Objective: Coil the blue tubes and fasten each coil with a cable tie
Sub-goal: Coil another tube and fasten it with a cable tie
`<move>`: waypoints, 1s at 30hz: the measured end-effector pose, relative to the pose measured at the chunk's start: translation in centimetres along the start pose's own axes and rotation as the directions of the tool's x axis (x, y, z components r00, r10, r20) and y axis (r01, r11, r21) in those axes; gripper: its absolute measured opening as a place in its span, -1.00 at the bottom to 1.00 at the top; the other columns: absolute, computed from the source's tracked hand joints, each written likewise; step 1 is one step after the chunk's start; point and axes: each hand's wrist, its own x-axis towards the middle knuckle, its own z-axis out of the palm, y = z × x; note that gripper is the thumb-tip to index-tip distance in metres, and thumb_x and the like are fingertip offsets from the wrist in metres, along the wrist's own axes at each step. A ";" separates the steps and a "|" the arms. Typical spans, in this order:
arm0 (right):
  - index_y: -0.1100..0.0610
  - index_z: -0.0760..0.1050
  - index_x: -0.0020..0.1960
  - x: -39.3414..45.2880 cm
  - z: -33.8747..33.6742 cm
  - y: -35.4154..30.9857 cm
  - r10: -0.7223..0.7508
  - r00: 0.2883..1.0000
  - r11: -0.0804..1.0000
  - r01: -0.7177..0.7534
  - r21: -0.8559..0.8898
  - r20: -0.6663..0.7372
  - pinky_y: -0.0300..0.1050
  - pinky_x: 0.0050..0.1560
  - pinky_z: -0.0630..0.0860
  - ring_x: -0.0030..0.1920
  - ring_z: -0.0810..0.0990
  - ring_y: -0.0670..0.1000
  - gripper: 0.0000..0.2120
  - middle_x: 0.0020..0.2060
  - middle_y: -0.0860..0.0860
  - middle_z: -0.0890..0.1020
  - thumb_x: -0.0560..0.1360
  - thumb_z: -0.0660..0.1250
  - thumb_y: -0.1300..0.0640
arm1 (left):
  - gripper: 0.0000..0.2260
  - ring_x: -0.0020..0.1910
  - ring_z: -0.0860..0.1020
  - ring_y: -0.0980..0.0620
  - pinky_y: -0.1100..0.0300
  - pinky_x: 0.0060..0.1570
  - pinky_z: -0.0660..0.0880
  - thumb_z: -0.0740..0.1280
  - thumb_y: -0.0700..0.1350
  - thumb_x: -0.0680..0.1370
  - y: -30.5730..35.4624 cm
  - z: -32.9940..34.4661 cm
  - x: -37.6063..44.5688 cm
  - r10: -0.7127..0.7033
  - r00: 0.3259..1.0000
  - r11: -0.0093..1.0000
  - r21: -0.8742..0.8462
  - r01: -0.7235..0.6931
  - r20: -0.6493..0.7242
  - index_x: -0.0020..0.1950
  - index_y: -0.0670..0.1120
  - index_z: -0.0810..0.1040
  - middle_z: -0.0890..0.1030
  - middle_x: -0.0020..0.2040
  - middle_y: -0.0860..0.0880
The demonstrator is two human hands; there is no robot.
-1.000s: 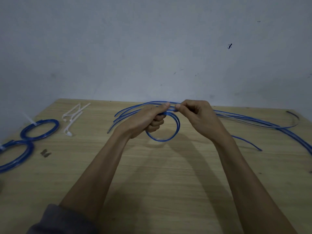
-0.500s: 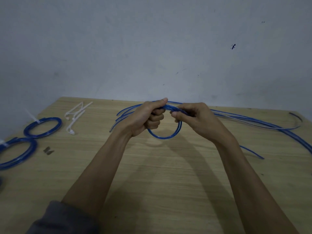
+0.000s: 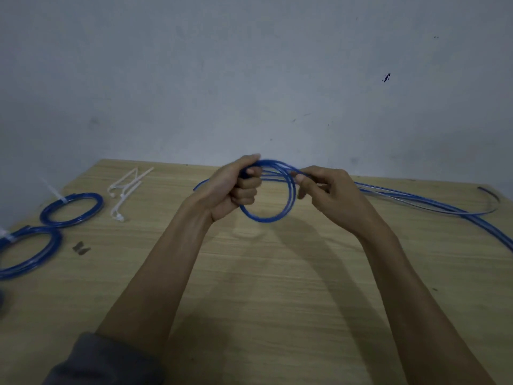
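Left hand (image 3: 233,190) fingers curled round springy, light blue tube coil (image 3: 266,215); right hand (image 3: 324,190) fingers pinched feed strand beside coil w/ loops likely to unwind unless held at crossing.

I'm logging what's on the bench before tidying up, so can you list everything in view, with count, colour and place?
finished coils: two, blue, each bound with a white tie, on the table's left side
loose cable ties: a small bundle, white, far left of the table, right of the coils; exact count unclear
coil in progress: one, blue, held above the table's middle
uncoiled tubes: several, blue, trailing across the table's right side, with ends showing left of the hands
small dark object: one, near the closer finished coil; too small to identify
table: one, light wood, against a grey wall
left hand: grip closed round the coil's turns
right hand: pinches the tube beside the coil
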 end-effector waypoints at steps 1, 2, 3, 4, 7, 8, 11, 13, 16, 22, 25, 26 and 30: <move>0.13 0.62 0.14 0.1 -0.1 0.4 -0.003 1.000 1.000 0.003 -0.020 -0.028 -0.32 -0.29 0.34 -0.42 0.46 -0.18 -0.80 -0.33 0.00 0.62 0.67 0.24 0.12 | -0.64 -0.55 -0.03 0.13 0.27 -0.59 -0.03 0.09 0.07 0.69 0.3 -0.5 0.1 0.029 1.000 0.992 -0.119 -0.029 -0.006 -0.29 0.02 0.23 0.01 -0.45 0.09; 0.13 0.57 0.20 0.2 -0.1 0.7 -0.004 0.999 0.999 0.003 -0.039 -0.046 -0.28 -0.29 0.33 -0.42 0.44 -0.17 -0.80 -0.34 -0.01 0.60 0.68 0.21 0.14 | -0.65 -0.56 -0.04 0.13 0.28 -0.60 -0.01 0.08 0.07 0.69 0.6 -1.0 0.2 0.066 0.998 0.972 -0.224 -0.069 -0.023 -0.28 0.02 0.23 0.01 -0.46 0.09; 0.13 0.51 0.25 0.2 0.0 1.0 -0.002 0.999 0.999 -0.001 -0.051 -0.053 -0.26 -0.28 0.33 -0.42 0.43 -0.16 -0.80 -0.33 -0.03 0.59 0.69 0.18 0.15 | -0.65 -0.56 -0.03 0.12 0.28 -0.61 0.00 0.07 0.07 0.69 0.8 -1.4 0.2 0.104 0.993 0.944 -0.311 -0.115 -0.051 -0.28 0.01 0.23 0.03 -0.47 0.09; 0.11 0.43 0.28 0.2 0.3 1.1 0.007 0.999 0.998 -0.010 -0.056 -0.050 -0.24 -0.27 0.34 -0.41 0.43 -0.16 -0.80 -0.31 -0.03 0.60 0.70 0.14 0.15 | -0.64 -0.56 -0.03 0.12 0.28 -0.62 0.02 0.07 0.07 0.70 1.0 -1.7 0.2 0.141 0.987 0.912 -0.376 -0.161 -0.081 -0.27 0.00 0.23 0.05 -0.49 0.08; 0.01 0.26 0.23 0.0 1.5 1.0 0.009 0.999 0.998 -0.011 -0.063 -0.030 -0.13 -0.26 0.37 -0.43 0.43 -0.13 -0.87 -0.20 -0.03 0.65 0.71 0.07 0.15 | -0.62 -0.54 0.00 0.11 0.28 -0.61 0.08 0.08 0.10 0.70 1.0 -2.4 0.4 0.211 0.964 0.840 -0.475 -0.262 -0.159 -0.27 -0.03 0.28 0.14 -0.51 0.08; -0.02 0.23 0.21 0.0 2.0 0.9 -0.004 1.000 0.998 0.003 -0.070 -0.026 -0.09 -0.29 0.39 -0.44 0.43 -0.11 -0.87 -0.17 -0.03 0.66 0.70 0.07 0.16 | -0.61 -0.55 0.02 0.11 0.28 -0.60 0.10 0.08 0.10 0.70 0.8 -2.4 0.6 0.221 0.960 0.815 -0.507 -0.280 -0.174 -0.27 -0.04 0.29 0.15 -0.51 0.08; -0.07 0.24 0.16 -0.1 3.0 0.5 -0.027 1.000 0.995 0.028 -0.092 0.012 0.04 -0.30 0.50 -0.47 0.46 -0.02 -0.85 -0.12 -0.06 0.65 0.69 0.09 0.16 | -0.59 -0.60 0.11 0.13 0.27 -0.58 0.13 0.06 0.09 0.71 0.4 -2.2 1.0 0.223 0.951 0.722 -0.619 -0.308 -0.212 -0.28 -0.06 0.32 0.15 -0.50 0.06; -0.03 0.32 0.16 -0.2 3.5 0.2 -0.034 0.998 0.993 0.039 -0.109 0.046 0.05 -0.23 0.54 -0.40 0.55 0.03 -0.89 -0.10 -0.08 0.65 0.68 0.12 0.14 | -0.61 -0.57 0.12 0.12 0.26 -0.54 0.13 0.06 0.04 0.71 0.3 -2.3 1.0 0.224 0.938 0.681 -0.646 -0.345 -0.265 -0.28 -0.08 0.34 0.15 -0.47 0.06; 0.01 0.43 0.22 -0.3 4.2 -0.2 0.003 0.996 0.995 0.006 -0.100 0.093 -0.02 -0.13 0.57 -0.24 0.64 0.00 -0.79 -0.05 -0.11 0.67 0.64 0.15 0.21 | -0.65 -0.54 0.12 0.12 0.26 -0.51 0.17 0.07 -0.04 0.70 0.4 -2.7 0.9 0.234 0.926 0.623 -0.686 -0.376 -0.295 -0.27 -0.09 0.34 0.16 -0.44 0.05; -0.01 0.53 0.22 -0.1 5.4 0.0 -0.005 0.989 0.983 0.032 -0.179 0.147 -0.13 -0.11 0.61 -0.30 0.66 -0.14 -0.78 0.04 -0.16 0.68 0.58 0.37 0.13 | -0.67 -0.49 0.17 0.12 0.25 -0.45 0.23 0.06 -0.06 0.71 0.7 -2.5 0.5 0.258 0.935 0.577 -0.737 -0.352 -0.245 -0.22 -0.11 0.37 0.21 -0.38 0.05; 0.01 0.66 0.14 0.1 5.7 0.1 -0.088 0.992 0.964 0.109 -0.242 0.094 -0.15 -0.16 0.51 -0.30 0.58 -0.12 -0.78 -0.13 -0.15 0.67 0.52 0.46 -0.01 | -0.67 -0.49 0.18 0.12 0.26 -0.46 0.24 0.05 -0.04 0.71 0.4 -1.5 0.8 0.236 0.939 0.656 -0.672 -0.345 -0.251 -0.20 -0.11 0.37 0.21 -0.38 0.05; 0.02 0.70 0.09 0.1 5.6 0.1 -0.117 0.990 0.954 0.133 -0.268 0.073 -0.14 -0.19 0.48 -0.30 0.55 -0.11 -0.78 -0.18 -0.13 0.66 0.50 0.47 -0.05 | -0.67 -0.50 0.20 0.13 0.27 -0.46 0.25 0.05 -0.03 0.72 0.2 -0.9 1.0 0.227 0.941 0.687 -0.644 -0.336 -0.249 -0.19 -0.10 0.37 0.22 -0.39 0.06; -0.01 0.74 -0.09 0.1 5.2 0.7 -0.066 0.998 0.964 0.062 -0.260 -0.006 -0.03 -0.25 0.48 -0.33 0.53 -0.08 -0.74 -0.32 -0.10 0.63 0.47 0.43 -0.19 | -0.68 -0.47 0.44 0.09 0.25 -0.39 0.46 0.08 0.00 0.72 -1.0 1.7 1.7 0.191 0.933 0.794 -0.511 -0.329 -0.304 -0.17 -0.08 0.37 0.45 -0.39 0.02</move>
